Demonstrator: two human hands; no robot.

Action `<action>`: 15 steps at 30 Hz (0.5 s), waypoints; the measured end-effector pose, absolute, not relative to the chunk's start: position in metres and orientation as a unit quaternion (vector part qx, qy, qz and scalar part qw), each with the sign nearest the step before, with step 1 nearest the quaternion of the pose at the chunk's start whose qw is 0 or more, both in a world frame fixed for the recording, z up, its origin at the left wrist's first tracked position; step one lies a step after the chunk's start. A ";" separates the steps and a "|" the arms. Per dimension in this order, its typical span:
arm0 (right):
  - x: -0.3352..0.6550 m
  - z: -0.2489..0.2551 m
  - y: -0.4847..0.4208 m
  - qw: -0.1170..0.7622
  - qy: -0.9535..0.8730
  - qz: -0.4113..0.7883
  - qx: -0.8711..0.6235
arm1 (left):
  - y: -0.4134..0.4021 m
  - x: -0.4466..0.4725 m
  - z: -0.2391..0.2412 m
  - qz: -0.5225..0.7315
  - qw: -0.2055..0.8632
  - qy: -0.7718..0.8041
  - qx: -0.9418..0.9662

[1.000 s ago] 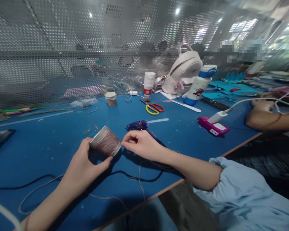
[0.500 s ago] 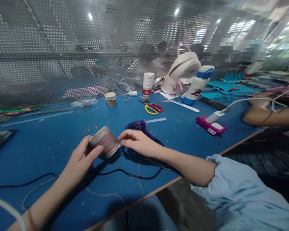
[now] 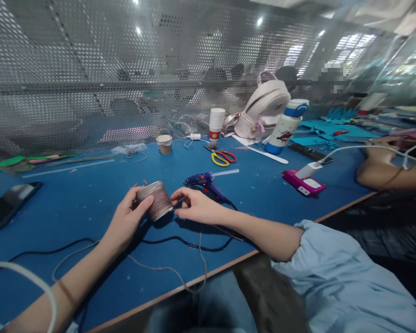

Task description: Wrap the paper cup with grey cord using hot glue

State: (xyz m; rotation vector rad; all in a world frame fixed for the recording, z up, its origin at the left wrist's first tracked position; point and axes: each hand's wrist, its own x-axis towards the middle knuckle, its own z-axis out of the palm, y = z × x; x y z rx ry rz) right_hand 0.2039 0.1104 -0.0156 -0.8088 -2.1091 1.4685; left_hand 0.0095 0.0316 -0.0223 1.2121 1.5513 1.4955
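Note:
Tilted above the blue table, a small cup wrapped in grey and reddish-brown cord (image 3: 156, 200) is gripped by my left hand (image 3: 130, 217), thumb on the near side and fingers round its far side. My right hand (image 3: 196, 206) is at the cup's right rim, its fingers curled around the loose cord (image 3: 201, 252), which leaves the rim there; the exact pinch is small and partly hidden. That cord trails under my right wrist and loops over the table's front edge. Just beyond my right hand lies a blue glue gun (image 3: 208, 181) with a clear glue stick in its back.
Behind stand a small wrapped bucket (image 3: 164, 144), scissors (image 3: 221, 158), stacked paper cups (image 3: 217, 124), a backpack (image 3: 263, 108) and a bottle (image 3: 286, 127). A purple power strip (image 3: 304, 182) and another person's arm (image 3: 384, 169) are right. A phone (image 3: 12, 203) lies left; a black cable (image 3: 187, 245) crosses the table.
The view has shifted slightly left, showing more of the phone. The cup has turned a little more upright in my left hand, and my right hand's fingers have spread slightly at its rim.

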 end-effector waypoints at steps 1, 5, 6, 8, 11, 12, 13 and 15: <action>0.203 -0.016 0.111 0.229 -0.758 0.534 -0.297 | 0.032 0.011 -0.022 0.583 0.341 0.583 0.452; 0.200 -0.018 0.112 0.246 -0.747 0.536 -0.308 | 0.033 0.019 -0.019 0.613 0.382 0.549 0.420; 0.200 -0.019 0.113 0.249 -0.748 0.534 -0.305 | 0.032 0.021 -0.018 0.618 0.393 0.542 0.412; 0.198 -0.022 0.114 0.262 -0.750 0.530 -0.296 | 0.032 0.026 -0.016 0.621 0.410 0.533 0.403; 0.197 -0.026 0.116 0.286 -0.751 0.517 -0.294 | 0.034 0.028 -0.016 0.616 0.415 0.531 0.408; 0.198 -0.027 0.117 0.293 -0.753 0.509 -0.297 | 0.035 0.027 -0.017 0.612 0.410 0.535 0.413; 0.198 -0.028 0.117 0.300 -0.755 0.500 -0.299 | 0.036 0.026 -0.019 0.609 0.403 0.540 0.419; 0.199 -0.029 0.118 0.314 -0.757 0.485 -0.306 | 0.038 0.021 -0.024 0.604 0.380 0.554 0.428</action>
